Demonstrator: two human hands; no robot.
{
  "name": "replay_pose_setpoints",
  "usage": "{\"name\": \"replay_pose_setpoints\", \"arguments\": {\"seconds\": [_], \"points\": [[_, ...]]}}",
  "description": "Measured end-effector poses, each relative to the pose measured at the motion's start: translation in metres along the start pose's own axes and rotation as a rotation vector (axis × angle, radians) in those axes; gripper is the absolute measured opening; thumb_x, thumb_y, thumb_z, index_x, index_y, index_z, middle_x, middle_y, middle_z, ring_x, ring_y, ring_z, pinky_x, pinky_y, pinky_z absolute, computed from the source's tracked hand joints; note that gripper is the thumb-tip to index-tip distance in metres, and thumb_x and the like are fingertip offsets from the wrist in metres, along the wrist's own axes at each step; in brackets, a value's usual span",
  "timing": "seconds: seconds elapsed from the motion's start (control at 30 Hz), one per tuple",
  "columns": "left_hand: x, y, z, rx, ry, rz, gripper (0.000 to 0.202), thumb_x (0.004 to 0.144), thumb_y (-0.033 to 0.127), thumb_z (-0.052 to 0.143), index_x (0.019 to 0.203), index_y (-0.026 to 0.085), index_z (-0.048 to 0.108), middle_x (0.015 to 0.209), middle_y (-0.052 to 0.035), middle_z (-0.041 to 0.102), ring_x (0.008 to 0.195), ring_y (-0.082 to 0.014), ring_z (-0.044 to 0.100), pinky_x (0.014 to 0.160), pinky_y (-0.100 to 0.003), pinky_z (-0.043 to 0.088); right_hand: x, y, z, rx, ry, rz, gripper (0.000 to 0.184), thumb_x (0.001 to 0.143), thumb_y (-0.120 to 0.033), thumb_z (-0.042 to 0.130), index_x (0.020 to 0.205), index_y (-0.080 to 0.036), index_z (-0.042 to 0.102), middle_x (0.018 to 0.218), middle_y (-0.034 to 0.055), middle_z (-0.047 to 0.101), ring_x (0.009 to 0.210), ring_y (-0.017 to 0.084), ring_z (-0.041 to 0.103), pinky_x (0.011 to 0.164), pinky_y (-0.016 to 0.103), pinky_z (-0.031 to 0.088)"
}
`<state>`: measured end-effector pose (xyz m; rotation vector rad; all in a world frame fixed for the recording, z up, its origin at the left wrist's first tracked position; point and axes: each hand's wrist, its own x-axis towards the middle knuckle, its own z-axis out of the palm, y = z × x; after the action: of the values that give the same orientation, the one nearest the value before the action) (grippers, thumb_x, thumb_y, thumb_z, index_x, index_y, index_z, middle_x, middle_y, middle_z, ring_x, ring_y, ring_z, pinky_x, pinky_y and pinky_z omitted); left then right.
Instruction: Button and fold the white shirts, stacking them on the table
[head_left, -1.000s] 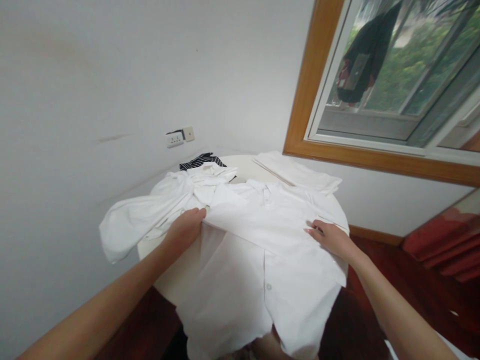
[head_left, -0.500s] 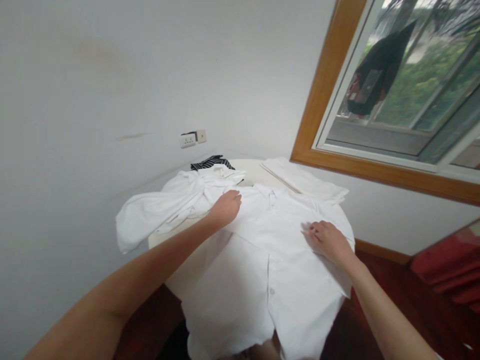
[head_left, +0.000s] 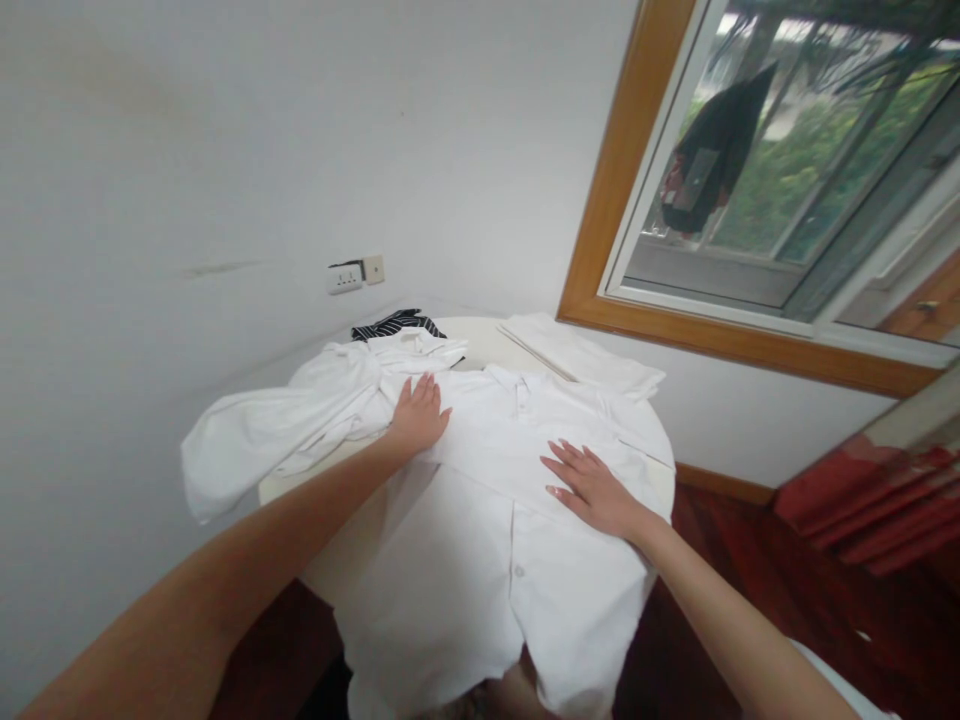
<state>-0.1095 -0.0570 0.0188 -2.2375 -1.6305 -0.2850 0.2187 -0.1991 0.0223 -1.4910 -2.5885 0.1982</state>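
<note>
A white buttoned shirt lies front-up over a small round white table, its lower half hanging off the near edge. My left hand lies flat and open on the shirt's left shoulder, fingers pointing away from me. My right hand lies flat and open on the shirt's right chest, fingers stretched toward the middle. Neither hand holds anything.
A rumpled white garment drapes off the table's left side. A black striped cloth and a folded white cloth lie at the back. A wall socket, a wood-framed window and red cushions surround the table.
My left hand let go of the shirt's edge, moved up to the shoulder and spread flat. My right hand slid left toward the shirt's middle and opened flat.
</note>
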Motion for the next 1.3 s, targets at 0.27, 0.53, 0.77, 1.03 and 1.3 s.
{"name": "replay_pose_setpoints", "arguments": {"seconds": [0.27,0.53,0.77,1.03,1.3], "points": [[0.02,-0.001,-0.026,-0.018,0.043,-0.197,0.036,0.093,0.023,0.034,0.116,0.006,0.056,0.11,-0.0236,0.061,0.11,-0.0357,0.053,0.087,-0.045,0.04,0.0,-0.007,-0.004,0.027,-0.006,0.025,0.061,0.095,-0.059,0.029,0.147,-0.028,0.034,0.157,0.0045,0.022,0.146,0.022,0.014,0.118,0.048,0.01],[0.035,0.0,-0.043,-0.071,0.016,-0.216,0.046,0.092,0.012,0.021,0.133,0.017,0.042,0.111,-0.0175,0.055,0.084,-0.0237,0.064,0.072,-0.035,0.048,-0.002,-0.012,-0.006,0.015,0.015,0.056,0.06,0.095,-0.061,0.029,0.146,-0.031,0.035,0.157,0.0047,0.022,0.146,0.025,0.012,0.116,0.055,0.006],[0.043,-0.023,-0.063,0.047,0.024,-0.078,0.042,0.094,0.018,0.022,0.13,0.021,0.044,0.118,-0.0168,0.051,0.085,-0.0247,0.064,0.07,-0.036,0.048,0.015,-0.024,-0.006,0.038,-0.064,0.056,0.068,0.091,-0.069,0.026,0.149,-0.034,0.027,0.159,0.0043,0.013,0.146,0.029,0.005,0.113,0.061,-0.002],[0.029,-0.038,-0.05,0.031,-0.046,-0.132,0.04,0.092,0.015,0.024,0.113,0.015,0.058,0.116,-0.0157,0.054,0.086,-0.024,0.064,0.07,-0.035,0.048,0.018,-0.029,-0.003,0.053,-0.069,0.035,0.069,0.09,-0.069,0.027,0.149,-0.033,0.028,0.159,0.0048,0.015,0.146,0.03,0.006,0.113,0.061,-0.001],[0.035,-0.028,-0.054,-0.051,-0.045,-0.183,0.04,0.093,0.026,0.03,0.125,0.014,0.05,0.115,-0.0166,0.057,0.093,-0.027,0.063,0.072,-0.036,0.048,0.023,-0.029,-0.023,0.048,0.012,0.046,0.057,0.093,-0.062,0.032,0.135,-0.029,0.052,0.143,0.0066,0.048,0.133,0.027,0.04,0.108,0.047,0.029]]}}
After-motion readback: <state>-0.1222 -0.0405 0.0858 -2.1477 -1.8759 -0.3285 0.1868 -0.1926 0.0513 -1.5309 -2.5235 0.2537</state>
